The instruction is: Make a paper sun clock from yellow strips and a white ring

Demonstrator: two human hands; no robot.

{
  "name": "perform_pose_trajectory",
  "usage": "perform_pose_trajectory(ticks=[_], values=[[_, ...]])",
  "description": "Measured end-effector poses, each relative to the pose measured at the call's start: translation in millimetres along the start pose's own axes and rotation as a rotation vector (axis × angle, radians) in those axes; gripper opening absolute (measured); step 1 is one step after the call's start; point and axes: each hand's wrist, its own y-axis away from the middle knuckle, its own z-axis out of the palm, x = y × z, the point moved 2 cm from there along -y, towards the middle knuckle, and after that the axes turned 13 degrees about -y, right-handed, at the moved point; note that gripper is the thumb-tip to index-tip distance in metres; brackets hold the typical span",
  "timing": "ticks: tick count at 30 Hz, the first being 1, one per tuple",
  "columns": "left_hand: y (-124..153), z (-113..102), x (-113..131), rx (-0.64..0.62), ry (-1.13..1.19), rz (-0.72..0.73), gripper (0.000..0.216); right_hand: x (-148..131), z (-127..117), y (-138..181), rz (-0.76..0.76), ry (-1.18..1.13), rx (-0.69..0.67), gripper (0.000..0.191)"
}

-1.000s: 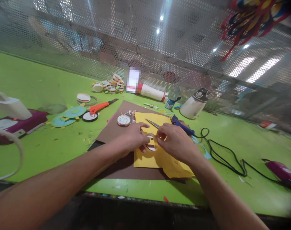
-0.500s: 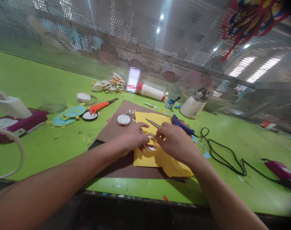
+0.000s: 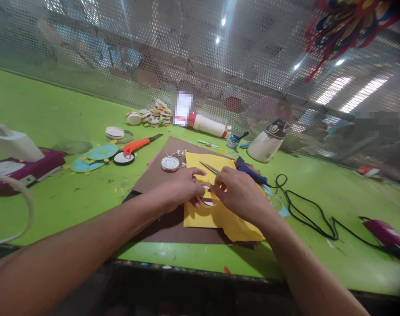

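Note:
A small white ring with a red edge and a dark stripe (image 3: 207, 201) rests on the yellow paper (image 3: 200, 219) between both hands. The thumb and fingers of my left hand (image 3: 182, 188) close on its left side. My right hand (image 3: 239, 192) is closed at the ring's right side, its fingertips pinched; whatever lies between them is hidden. Just beyond the right fingers, a pointed metal blade (image 3: 209, 167) lies on the paper, its other end covered by the hand. A round white disc with blue markings (image 3: 170, 163) sits to the left on the brown board (image 3: 167, 235).
On the green table (image 3: 147, 256) stand a white jug (image 3: 266, 142) and a small blue jar (image 3: 233, 141). A blue glue gun (image 3: 251, 172) trails a black cord. Leftward lie an orange-handled knife (image 3: 135, 145), light-blue paper discs (image 3: 102, 152) and a purple power strip (image 3: 38, 169).

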Motion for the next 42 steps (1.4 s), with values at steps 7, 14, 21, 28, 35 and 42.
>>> perform_pose_trajectory(ticks=[7, 14, 21, 28, 35, 42], values=[[0, 0, 0, -0.005, 0.010, 0.000, 0.061, 1, 2, 0, -0.008, 0.002, 0.013, 0.016], [2, -2, 1, -0.022, 0.030, -0.029, 0.064, -1, 0, -1, -0.029, 0.028, -0.013, 0.015], [1, -6, 1, -0.007, 0.055, -0.073, 0.064, 5, -14, -1, -0.033, -0.237, 0.076, 0.015], [0, -8, 1, 0.007, 0.134, -0.038, 0.053, 38, -19, -1, 0.152, -0.547, 0.299, 0.024], [3, -9, 5, 0.032, 0.161, 0.012, 0.044, 42, -13, -4, 0.193, -0.733, 0.243, 0.024], [-1, -10, 1, 0.059, 0.090, 0.059, 0.044, 27, -11, -5, 0.099, -0.679, 0.143, 0.023]])
